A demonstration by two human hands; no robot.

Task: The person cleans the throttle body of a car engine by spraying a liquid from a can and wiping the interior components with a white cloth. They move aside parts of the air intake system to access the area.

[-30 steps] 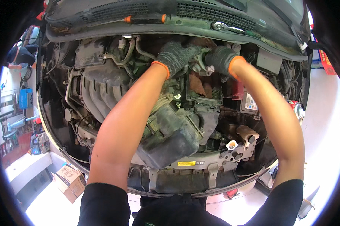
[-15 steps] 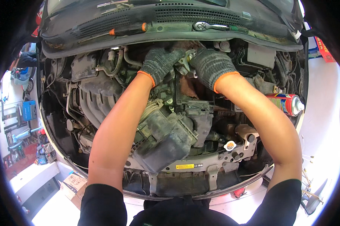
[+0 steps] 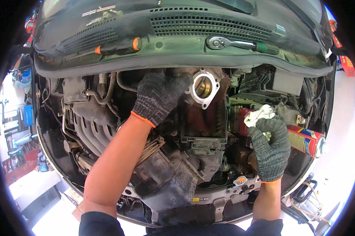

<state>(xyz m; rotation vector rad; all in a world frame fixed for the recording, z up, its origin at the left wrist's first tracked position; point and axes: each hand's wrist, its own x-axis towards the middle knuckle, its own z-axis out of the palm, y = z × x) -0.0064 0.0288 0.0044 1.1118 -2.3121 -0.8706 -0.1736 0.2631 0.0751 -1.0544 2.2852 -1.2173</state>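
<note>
My left hand (image 3: 159, 97), in a dark grey knit glove with an orange cuff, is closed on the left side of a throttle body (image 3: 203, 89). Its pale metal flange faces up toward me, with a brassy plate inside the round bore. The left fingertips are partly hidden behind it. Lower and to the right, my right hand (image 3: 272, 147), gloved alike, pinches a crumpled white wad of cloth or paper (image 3: 260, 115). The right hand is apart from the throttle body. Below the throttle body lies an open, dark rectangular housing (image 3: 204, 135).
On the cowl (image 3: 177, 59) lie an orange-and-black screwdriver (image 3: 124, 46) and a ratchet wrench (image 3: 238, 43). A red spray can (image 3: 306, 141) rests beside my right hand. A black plastic airbox part (image 3: 167, 187) sits tilted at the front, left of the radiator cap (image 3: 240, 180).
My right hand has left the throttle body and moved right and nearer, with the white wad now in view. My left hand keeps hold, and the throttle body's bore now faces me.
</note>
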